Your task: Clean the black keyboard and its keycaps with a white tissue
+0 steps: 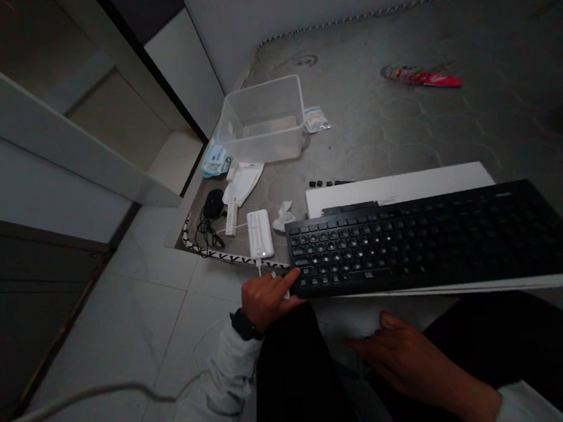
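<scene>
A black keyboard [390,243] lies across a white box or board [404,188], with its left end toward my left hand [270,298]. My left hand is closed on the keyboard's near left corner, index finger on the top edge and thumb lower down. Small white bits show by those fingers; I cannot make out what they are. My right hand [408,362] hovers over my lap, just in front of the keyboard, fingers stretched out and thumb apart. A tiny dark spot shows on its fingers, too small to name.
Several small black pieces [319,183] lie behind the box. To the left are a white power bank [260,233] with a cable, crumpled tissue [283,216], a black mouse [213,203] and packets [216,159]. A clear plastic bin [274,141] and a red object [423,78] stand farther back.
</scene>
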A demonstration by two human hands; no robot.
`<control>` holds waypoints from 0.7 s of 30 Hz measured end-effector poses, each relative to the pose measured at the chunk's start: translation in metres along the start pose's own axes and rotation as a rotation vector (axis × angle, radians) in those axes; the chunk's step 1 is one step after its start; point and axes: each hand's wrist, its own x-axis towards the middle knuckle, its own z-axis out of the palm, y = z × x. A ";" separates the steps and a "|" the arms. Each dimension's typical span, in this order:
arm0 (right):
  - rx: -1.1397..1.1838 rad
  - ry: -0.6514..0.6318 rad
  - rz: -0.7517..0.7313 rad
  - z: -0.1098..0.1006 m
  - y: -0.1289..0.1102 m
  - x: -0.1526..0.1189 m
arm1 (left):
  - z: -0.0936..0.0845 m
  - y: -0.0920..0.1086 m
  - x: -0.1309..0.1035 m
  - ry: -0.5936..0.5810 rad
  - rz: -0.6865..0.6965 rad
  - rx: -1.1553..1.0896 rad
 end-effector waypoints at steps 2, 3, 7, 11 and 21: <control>-0.001 0.004 -0.007 -0.001 0.001 -0.001 | 0.000 -0.003 0.000 -0.013 0.018 0.000; -0.001 0.002 -0.008 -0.001 0.001 -0.001 | 0.000 -0.005 -0.001 -0.020 0.030 0.000; 0.002 0.002 0.005 -0.002 0.002 -0.003 | 0.004 -0.013 -0.002 -0.012 0.087 -0.011; -0.010 0.021 0.008 -0.005 0.002 -0.003 | 0.004 -0.014 0.001 0.023 0.133 0.000; -0.021 0.033 0.005 -0.003 0.003 -0.002 | 0.004 -0.011 0.001 0.044 0.124 0.041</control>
